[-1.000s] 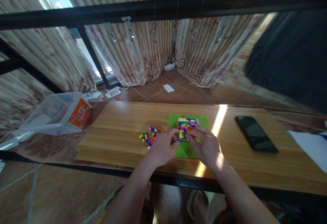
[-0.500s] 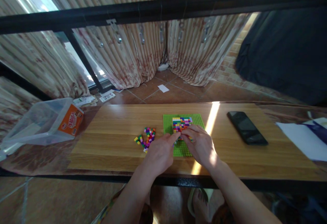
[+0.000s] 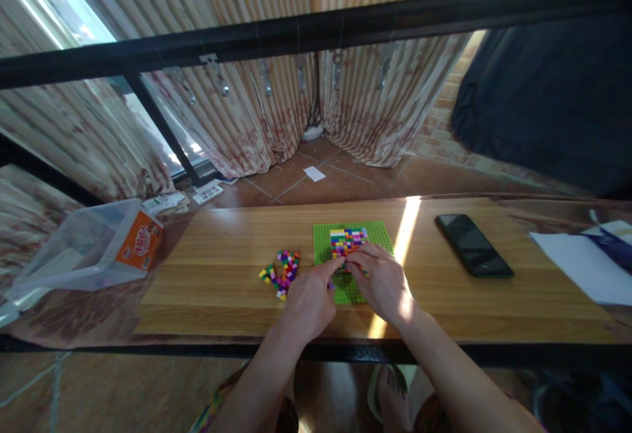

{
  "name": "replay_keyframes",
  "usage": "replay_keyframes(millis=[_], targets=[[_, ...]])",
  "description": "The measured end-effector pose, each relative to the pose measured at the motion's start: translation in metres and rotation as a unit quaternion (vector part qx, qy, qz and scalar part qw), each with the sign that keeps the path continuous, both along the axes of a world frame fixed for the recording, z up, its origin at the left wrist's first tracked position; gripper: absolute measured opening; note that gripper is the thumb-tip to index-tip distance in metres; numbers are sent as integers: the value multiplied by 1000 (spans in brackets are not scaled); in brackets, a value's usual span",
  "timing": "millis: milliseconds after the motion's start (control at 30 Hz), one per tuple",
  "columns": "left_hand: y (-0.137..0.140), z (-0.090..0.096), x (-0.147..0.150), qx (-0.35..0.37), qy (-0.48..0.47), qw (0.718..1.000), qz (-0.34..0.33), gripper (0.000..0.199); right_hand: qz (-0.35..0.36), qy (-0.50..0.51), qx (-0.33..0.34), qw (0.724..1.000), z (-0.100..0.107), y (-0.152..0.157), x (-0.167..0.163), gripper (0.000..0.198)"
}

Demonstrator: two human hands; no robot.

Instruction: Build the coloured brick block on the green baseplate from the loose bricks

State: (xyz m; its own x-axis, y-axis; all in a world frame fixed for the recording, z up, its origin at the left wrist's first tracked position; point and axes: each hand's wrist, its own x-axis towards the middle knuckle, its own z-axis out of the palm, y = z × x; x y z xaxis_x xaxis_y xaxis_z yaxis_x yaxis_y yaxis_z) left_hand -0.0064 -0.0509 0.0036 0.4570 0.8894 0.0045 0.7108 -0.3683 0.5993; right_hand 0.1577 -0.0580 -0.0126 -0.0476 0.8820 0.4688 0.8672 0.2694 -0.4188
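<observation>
A block of many-coloured toy bricks (image 3: 347, 239) stands on a green studded baseplate (image 3: 353, 293). My left hand (image 3: 309, 301) reaches in from its near left side, index finger stretched to the block's front edge and the other fingers curled. A bit of purple shows beside those curled fingers; what they hold is hidden. On the near right side, my right hand (image 3: 382, 281) has thumb and fingers pinched together against the same front edge. Whatever lies in that pinch is too small to make out. Loose coloured bricks (image 3: 284, 274) lie in a small heap left of the baseplate.
The wooden tabletop (image 3: 212, 249) carries a black phone (image 3: 474, 245) at the right. White paper (image 3: 567, 265) lies beyond its right end. A clear plastic bin (image 3: 74, 255) with an orange label stands to the left. A dark rail (image 3: 296, 31) crosses in front of the curtains.
The view has shifted slightly. Both hands stay at the block's front edge, with only small finger movements; the bricks and baseplate look unchanged.
</observation>
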Motion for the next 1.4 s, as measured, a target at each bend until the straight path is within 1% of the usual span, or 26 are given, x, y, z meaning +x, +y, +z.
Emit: replay_keyframes(millis=[133,200,300,367,433,533,600,633,700,833,933,1100,1167,1300,1400], targets=[[3,-1,-2,-27,-7,1000,9,65,2,5,-9,1000,-2,2,0,15],[5,0,-3,-44,-24,999,0,66,0,22,-7,1000,-3,3,2,15],[7,3,-7,-68,-80,994,-32,66,-10,74,8,997,-4,3,8,15],[9,6,-9,-87,-135,986,-40,66,-9,120,13,993,-3,2,12,14],[12,7,-10,-108,-199,974,-25,66,5,180,7,984,-1,1,14,13],[16,8,-6,-127,-282,951,13,63,47,289,-24,956,3,-3,12,11],[18,7,-1,-128,-311,942,27,61,73,336,-52,937,6,-5,9,13],[18,6,2,-127,-318,939,27,60,83,344,-63,933,7,-6,8,14],[18,6,6,-125,-324,938,20,60,100,330,-77,935,9,-8,6,16],[15,7,11,-119,-319,940,19,61,121,292,-85,945,13,-10,6,14],[13,7,14,-114,-316,942,29,59,111,304,-70,944,12,-10,4,14],[13,6,17,-101,-314,944,26,54,96,314,-38,944,7,-9,7,12],[16,4,15,-80,-292,952,51,52,75,301,-19,950,6,-7,13,12],[23,3,7,-26,-204,970,127,47,34,243,9,969,2,-3,23,13],[26,1,5,-14,-156,977,144,43,34,178,34,983,-2,-1,22,15]])
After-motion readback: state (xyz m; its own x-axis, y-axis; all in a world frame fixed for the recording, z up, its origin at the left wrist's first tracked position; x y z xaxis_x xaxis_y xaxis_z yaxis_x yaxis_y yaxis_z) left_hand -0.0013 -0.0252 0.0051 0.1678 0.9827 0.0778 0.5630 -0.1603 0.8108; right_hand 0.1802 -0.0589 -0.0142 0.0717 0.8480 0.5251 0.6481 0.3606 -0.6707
